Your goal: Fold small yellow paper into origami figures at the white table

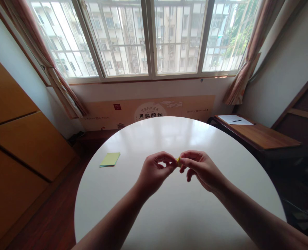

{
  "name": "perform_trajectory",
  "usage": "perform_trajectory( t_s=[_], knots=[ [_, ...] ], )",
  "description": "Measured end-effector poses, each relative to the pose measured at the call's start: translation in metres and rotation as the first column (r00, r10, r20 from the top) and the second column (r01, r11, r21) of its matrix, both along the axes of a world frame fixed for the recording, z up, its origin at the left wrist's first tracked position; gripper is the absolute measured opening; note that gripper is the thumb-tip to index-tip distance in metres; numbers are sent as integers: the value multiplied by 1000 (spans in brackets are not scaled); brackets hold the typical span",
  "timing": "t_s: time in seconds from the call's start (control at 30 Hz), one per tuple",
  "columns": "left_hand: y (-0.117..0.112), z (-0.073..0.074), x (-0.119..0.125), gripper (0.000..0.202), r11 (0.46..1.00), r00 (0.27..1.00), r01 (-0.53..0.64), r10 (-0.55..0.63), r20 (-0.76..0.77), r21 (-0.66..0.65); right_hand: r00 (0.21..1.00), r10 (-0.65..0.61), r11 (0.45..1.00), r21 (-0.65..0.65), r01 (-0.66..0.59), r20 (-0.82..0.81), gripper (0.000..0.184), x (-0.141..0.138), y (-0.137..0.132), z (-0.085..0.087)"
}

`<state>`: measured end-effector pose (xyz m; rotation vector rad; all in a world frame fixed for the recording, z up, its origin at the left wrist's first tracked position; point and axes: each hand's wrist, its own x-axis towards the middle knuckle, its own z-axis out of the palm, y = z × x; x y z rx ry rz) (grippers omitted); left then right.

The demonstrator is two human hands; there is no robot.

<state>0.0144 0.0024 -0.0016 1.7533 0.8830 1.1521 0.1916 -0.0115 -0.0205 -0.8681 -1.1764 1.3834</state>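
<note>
The left hand [151,172], with a pad [110,159] lying untouched on the table [185,218] at its nine o'clock, pinches a yellow paper [179,162] at its three; the right hand [201,167] clamps the other side. The paper looks folded small already; whether folds remain cannot be told.

A small yellow piece [179,162] is pinched between the fingertips of the left hand [154,172] and the right hand [201,168], over a round white table [192,215]. The fingers cover much of it, so its exact shape is hard to tell. A pad of yellow-green paper squares [110,159] lies near the table's left edge, well apart from the hands. Beyond, a white sheet [232,119] with a dark pen [236,121] rests on a wooden surface [271,136], beneath a barred window [151,41] with tied curtains [243,81].
</note>
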Motion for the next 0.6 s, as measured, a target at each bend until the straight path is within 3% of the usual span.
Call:
perform_trajectory(
  t_s=[0.4, 0.6],
  knots=[
    [2, -2, -1, 6, 998, 999, -35, 36, -14, 48, 990, -96, 985, 153, 80, 99, 24, 0, 2, -7],
    [0, -5, -2, 9, 997, 1000, -31, 31, -5, 74, 990, -123, 979, 170, 110, 67, 21, -3, 0, -7]
  ],
)
